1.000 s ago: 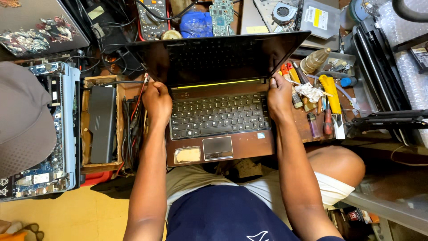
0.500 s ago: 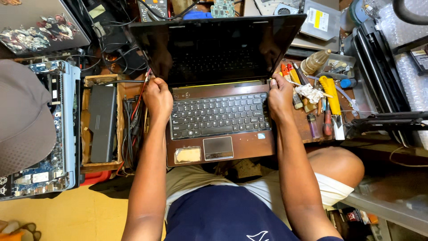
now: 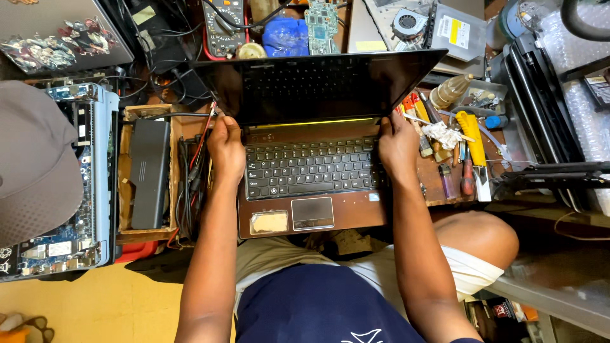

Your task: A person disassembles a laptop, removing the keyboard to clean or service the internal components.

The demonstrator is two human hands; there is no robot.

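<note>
Laptop [image 3: 311, 190], brown deck and dark screen, sits open on the cluttered workbench [image 3: 445, 190] right in front of the person. Left hand [image 3: 227, 149] grips its left edge near the hinge, right hand [image 3: 398, 143] clamps the right edge. Yellow-handled screwdriver [image 3: 471, 136] lies just right.

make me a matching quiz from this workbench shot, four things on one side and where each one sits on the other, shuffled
Things:
1. laptop
2. black battery pack
3. yellow-handled tool
4. green circuit board

Places:
A. in the wooden tray beyond the left hand
B. among the loose tools beyond the right hand
C. behind the top edge of the screen
D. between the two hands, each gripping a side near the hinge

Pairs: 1-D, 2-A, 3-B, 4-C
</note>
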